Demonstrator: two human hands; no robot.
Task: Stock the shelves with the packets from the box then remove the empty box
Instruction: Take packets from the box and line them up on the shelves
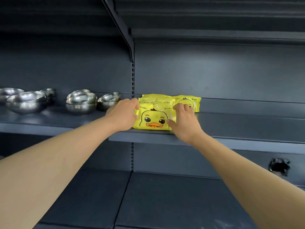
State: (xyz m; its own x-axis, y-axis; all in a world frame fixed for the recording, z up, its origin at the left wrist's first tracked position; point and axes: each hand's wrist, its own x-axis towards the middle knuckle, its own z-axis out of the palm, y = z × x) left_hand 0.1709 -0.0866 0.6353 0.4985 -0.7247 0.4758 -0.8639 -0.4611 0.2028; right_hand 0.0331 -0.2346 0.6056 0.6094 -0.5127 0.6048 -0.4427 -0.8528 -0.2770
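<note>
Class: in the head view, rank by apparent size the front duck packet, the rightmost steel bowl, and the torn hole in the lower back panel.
1. Front duck packet, though nearest the camera.
2. Rightmost steel bowl.
3. Torn hole, close to the bowl; unsure.

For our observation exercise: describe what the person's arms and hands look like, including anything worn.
Both forearms are bare, with no sleeves in view. The left hand and right hand wear no gloves, and no rings, watch or wristbands can be seen. No markings show.
</note>
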